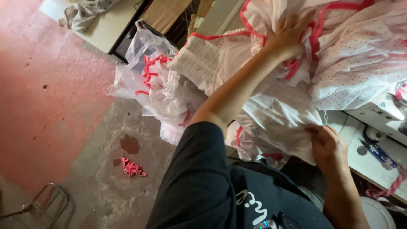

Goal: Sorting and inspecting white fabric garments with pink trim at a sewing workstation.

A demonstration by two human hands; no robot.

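Item: white dotted fabric w/ red trim (360, 55), large bundle heaped across upper right of view, spilling down toward the person's lap. Left hand (286, 36): arm stretched up and away, palm down, fingers spread flat on the heap near a red-edged fold; pressing rather than gripping, nothing closed in it. Right hand (326, 146): low, near the body, fingers curled and pinching the lower edge of a white fabric piece (280, 118) that hangs between both arms. Adjacent: clear plastic bag (148, 72) on the floor just left of the heap, stuffed w/ more white cloth and red trim strips. Floor (55, 97): concrete, part painted red, part bare grey w/ dark stain; small red fabric scrap (132, 167) lying alone, well apart from the bag. Right edge: white sewing machine (381, 110) on a pale counter (369, 165), blue-handled snips (379, 153) resting on it, pink braided cord (392, 186) draped off its edge. Top left: pale tabletop (99, 32) w/ crumpled grey cloth (85, 12). Bottom left: metal wire frame (46, 203), partly seen. Person wears dark top w/ white print.
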